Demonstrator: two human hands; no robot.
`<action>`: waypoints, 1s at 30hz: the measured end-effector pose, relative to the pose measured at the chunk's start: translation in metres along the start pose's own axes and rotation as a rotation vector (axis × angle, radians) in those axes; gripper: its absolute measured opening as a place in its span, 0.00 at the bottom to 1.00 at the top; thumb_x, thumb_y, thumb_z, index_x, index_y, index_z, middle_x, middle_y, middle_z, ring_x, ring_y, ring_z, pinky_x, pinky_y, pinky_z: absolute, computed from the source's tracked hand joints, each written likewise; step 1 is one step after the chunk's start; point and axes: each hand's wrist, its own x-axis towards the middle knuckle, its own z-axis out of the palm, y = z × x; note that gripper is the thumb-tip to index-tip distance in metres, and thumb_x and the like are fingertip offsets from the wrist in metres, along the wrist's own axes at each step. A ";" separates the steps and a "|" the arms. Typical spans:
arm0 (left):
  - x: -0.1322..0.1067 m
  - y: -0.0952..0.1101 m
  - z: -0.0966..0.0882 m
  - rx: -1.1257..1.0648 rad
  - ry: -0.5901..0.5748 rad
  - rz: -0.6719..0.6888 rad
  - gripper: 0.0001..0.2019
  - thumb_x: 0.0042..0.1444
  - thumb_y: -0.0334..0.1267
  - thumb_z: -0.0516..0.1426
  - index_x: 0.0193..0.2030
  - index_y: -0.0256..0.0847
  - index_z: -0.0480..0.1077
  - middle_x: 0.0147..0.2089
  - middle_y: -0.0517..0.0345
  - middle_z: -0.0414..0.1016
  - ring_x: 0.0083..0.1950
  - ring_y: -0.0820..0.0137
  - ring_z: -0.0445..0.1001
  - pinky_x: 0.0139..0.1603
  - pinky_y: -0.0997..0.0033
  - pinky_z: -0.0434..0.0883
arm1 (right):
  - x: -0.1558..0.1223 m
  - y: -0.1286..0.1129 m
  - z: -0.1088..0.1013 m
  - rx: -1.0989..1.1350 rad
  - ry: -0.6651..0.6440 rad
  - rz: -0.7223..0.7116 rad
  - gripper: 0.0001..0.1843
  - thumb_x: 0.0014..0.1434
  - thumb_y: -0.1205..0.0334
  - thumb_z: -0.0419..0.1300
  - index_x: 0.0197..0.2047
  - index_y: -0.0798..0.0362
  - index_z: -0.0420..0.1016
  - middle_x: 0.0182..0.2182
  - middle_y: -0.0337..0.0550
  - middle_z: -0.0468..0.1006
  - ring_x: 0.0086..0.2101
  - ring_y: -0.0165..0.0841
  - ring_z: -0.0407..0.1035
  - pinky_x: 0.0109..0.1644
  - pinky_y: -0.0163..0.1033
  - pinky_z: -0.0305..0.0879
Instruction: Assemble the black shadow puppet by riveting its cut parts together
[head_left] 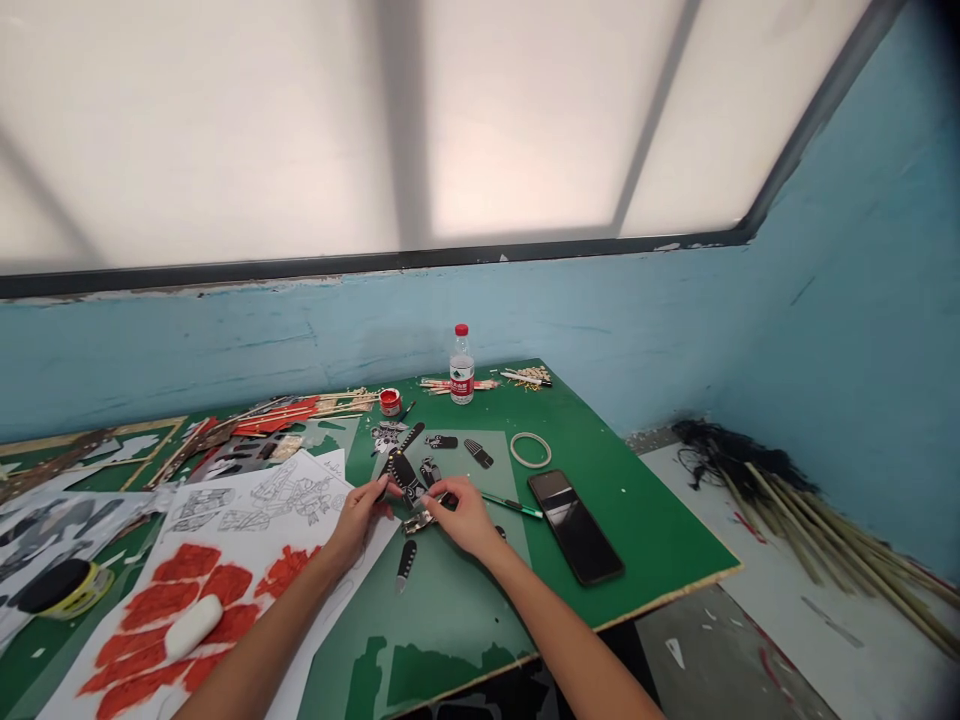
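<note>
Both my hands meet over the middle of the green table (pixel 645 540). My left hand (pixel 361 512) is closed in a pinch on a small black cut-out piece (pixel 406 476) with pale markings. My right hand (pixel 466 513) presses closed fingers on the same cluster of black pieces, over a small pale patterned piece (pixel 420 521). More black cut-out pieces (pixel 478 453) lie just beyond my fingers, and one (pixel 406 560) lies nearer me. A green pen (pixel 514 506) lies right of my right hand.
A black phone (pixel 575 525) lies to the right, a tape ring (pixel 530 450) behind it. A water bottle (pixel 461 366) and a red paint pot (pixel 389 401) stand at the back. Printed sheets with red shapes (pixel 187 590) cover the left. Bamboo sticks (pixel 825 540) lie on the floor.
</note>
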 end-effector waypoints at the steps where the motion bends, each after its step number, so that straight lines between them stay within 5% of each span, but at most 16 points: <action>1: -0.001 0.000 0.000 0.021 -0.019 0.000 0.26 0.52 0.61 0.66 0.29 0.34 0.82 0.36 0.44 0.81 0.31 0.66 0.73 0.30 0.68 0.73 | -0.001 -0.002 -0.001 0.012 -0.016 -0.015 0.04 0.57 0.59 0.68 0.33 0.49 0.82 0.36 0.44 0.84 0.44 0.42 0.75 0.49 0.43 0.69; 10: -0.007 0.000 -0.001 0.153 -0.066 0.086 0.22 0.56 0.57 0.64 0.31 0.36 0.83 0.28 0.53 0.78 0.26 0.69 0.70 0.30 0.70 0.69 | -0.002 -0.008 -0.001 0.039 -0.095 -0.029 0.06 0.58 0.58 0.68 0.38 0.49 0.83 0.39 0.45 0.84 0.46 0.42 0.75 0.51 0.44 0.70; 14: -0.011 0.002 -0.001 0.204 -0.142 0.168 0.21 0.57 0.55 0.65 0.25 0.37 0.81 0.27 0.53 0.77 0.30 0.67 0.71 0.35 0.68 0.69 | 0.001 -0.002 -0.006 0.031 0.074 -0.024 0.25 0.62 0.56 0.62 0.61 0.50 0.73 0.51 0.51 0.80 0.51 0.42 0.74 0.49 0.45 0.72; 17: -0.015 0.004 0.000 0.266 -0.277 0.262 0.21 0.59 0.50 0.65 0.20 0.39 0.78 0.28 0.52 0.77 0.37 0.62 0.74 0.44 0.65 0.69 | 0.006 -0.001 -0.015 -0.037 0.211 -0.097 0.29 0.66 0.55 0.58 0.68 0.51 0.65 0.59 0.55 0.74 0.58 0.44 0.68 0.55 0.48 0.70; 22: -0.020 0.004 0.004 0.381 -0.440 0.481 0.19 0.67 0.42 0.59 0.24 0.40 0.78 0.30 0.51 0.80 0.40 0.61 0.76 0.47 0.62 0.70 | 0.011 0.000 -0.023 -0.096 0.164 -0.077 0.18 0.70 0.53 0.54 0.55 0.51 0.78 0.50 0.52 0.79 0.54 0.42 0.70 0.57 0.47 0.68; 25: -0.019 0.003 0.005 0.441 -0.419 0.541 0.17 0.67 0.40 0.59 0.27 0.41 0.80 0.30 0.51 0.81 0.39 0.61 0.76 0.46 0.62 0.71 | 0.010 0.002 -0.019 -0.114 0.106 -0.023 0.17 0.70 0.52 0.54 0.41 0.51 0.81 0.38 0.48 0.80 0.45 0.41 0.72 0.51 0.45 0.68; 30: -0.018 0.001 0.004 0.450 -0.313 0.544 0.15 0.67 0.41 0.59 0.30 0.42 0.80 0.33 0.51 0.82 0.41 0.60 0.77 0.48 0.61 0.71 | 0.008 0.003 -0.013 -0.046 0.014 0.017 0.17 0.66 0.51 0.58 0.33 0.52 0.81 0.30 0.45 0.79 0.36 0.38 0.71 0.42 0.41 0.64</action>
